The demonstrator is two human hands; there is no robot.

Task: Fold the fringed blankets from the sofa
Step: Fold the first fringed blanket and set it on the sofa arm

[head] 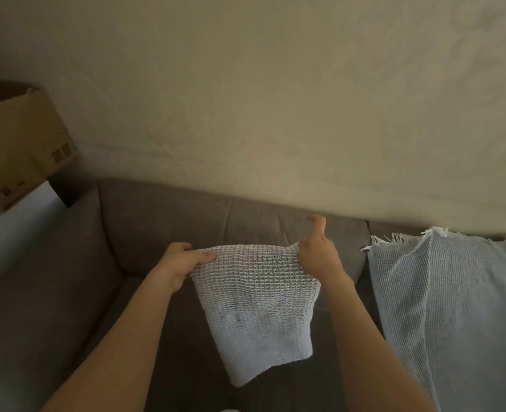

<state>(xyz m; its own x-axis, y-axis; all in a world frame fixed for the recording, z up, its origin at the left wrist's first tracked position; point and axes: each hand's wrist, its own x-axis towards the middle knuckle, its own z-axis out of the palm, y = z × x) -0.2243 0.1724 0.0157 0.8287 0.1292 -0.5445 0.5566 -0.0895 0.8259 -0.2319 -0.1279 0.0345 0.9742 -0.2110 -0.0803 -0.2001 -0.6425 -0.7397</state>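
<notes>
Pale waffle-weave blanket hangs doubled over the grey sofa seat; a slack grip at either top corner could let its layers slip askew. The left hand pinches one corner, thumb on top; the right hand grips the other, thumb raised. A second fringed blanket drapes the backrest nearby.

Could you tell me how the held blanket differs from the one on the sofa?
The held blanket hangs between left hand and right hand; the sofa blanket lies draped, untouched. The held blanket looks narrow, the sofa blanket wide. Fringe shows on the sofa blanket, none on the held blanket. Both: pale waffle weave.
</notes>
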